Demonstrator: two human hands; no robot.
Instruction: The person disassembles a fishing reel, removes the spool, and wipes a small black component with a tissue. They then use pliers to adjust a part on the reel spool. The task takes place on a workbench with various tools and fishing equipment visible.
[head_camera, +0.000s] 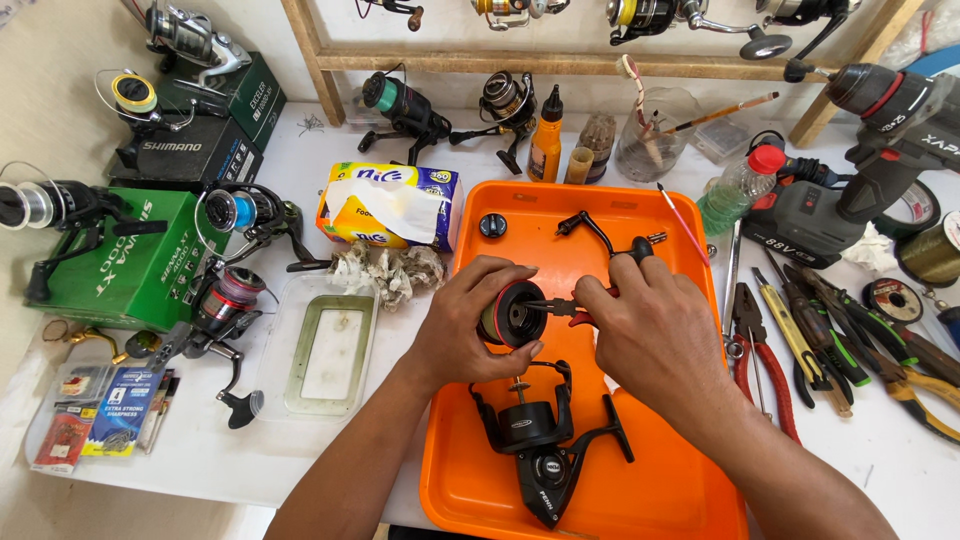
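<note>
Currently the left hand (470, 325) clasps a black spool (510, 314) above the middle of the orange tray (690, 500), while the right hand (655, 335) grips red-handled pliers (560, 308) poking into it. The reel body (540, 445) lies near the tray's front edge; steadiness matters.

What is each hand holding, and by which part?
Left hand grips the black-and-red spool around its side; right hand holds small pliers by the handles.

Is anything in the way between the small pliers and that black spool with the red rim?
Nothing visible. The right hand points the red-handled pliers straight into the open face of the black, red-rimmed spool, which the left hand grips.
</note>
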